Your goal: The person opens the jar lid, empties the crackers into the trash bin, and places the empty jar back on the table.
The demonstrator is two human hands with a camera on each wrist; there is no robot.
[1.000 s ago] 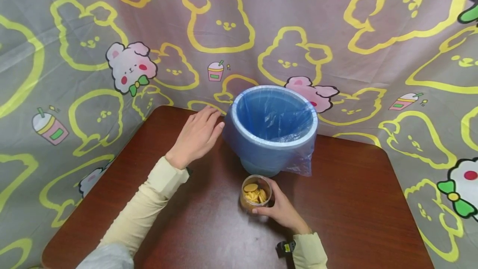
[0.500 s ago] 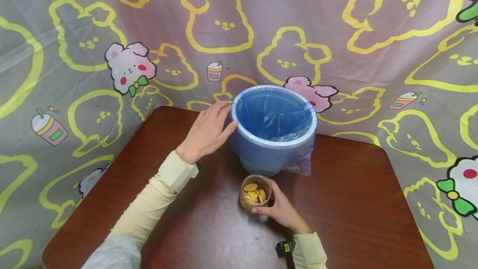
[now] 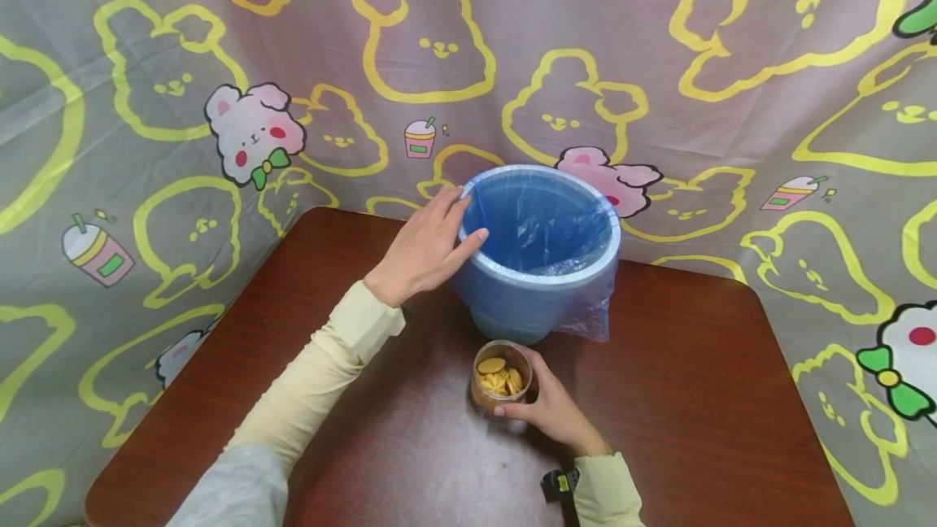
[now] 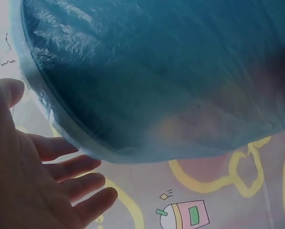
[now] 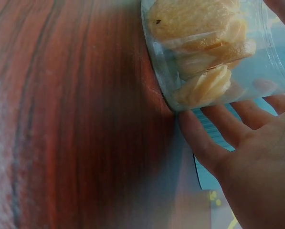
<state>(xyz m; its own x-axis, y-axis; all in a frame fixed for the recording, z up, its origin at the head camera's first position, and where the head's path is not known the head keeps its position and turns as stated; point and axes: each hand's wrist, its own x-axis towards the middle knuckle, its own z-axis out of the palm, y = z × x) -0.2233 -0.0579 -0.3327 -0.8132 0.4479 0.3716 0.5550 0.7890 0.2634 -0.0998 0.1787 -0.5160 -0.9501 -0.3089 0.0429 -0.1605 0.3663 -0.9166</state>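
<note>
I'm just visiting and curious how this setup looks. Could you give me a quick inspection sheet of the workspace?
Surface: dark reddish wooden table with rounded corners.
Job's things: blue bin lined with a clear plastic bag, upright at the table's back; small clear jar of yellow chips, open-topped, standing in front of the bin.
Clutter: nothing seen.
Hands: left hand with straight fingers against the bin's rim; right hand curled round the jar.
Cables: nothing seen; a small black device sits at the right wrist.
Surroundings: grey cloth printed with yellow bear outlines, pink bears and drink cups.
</note>
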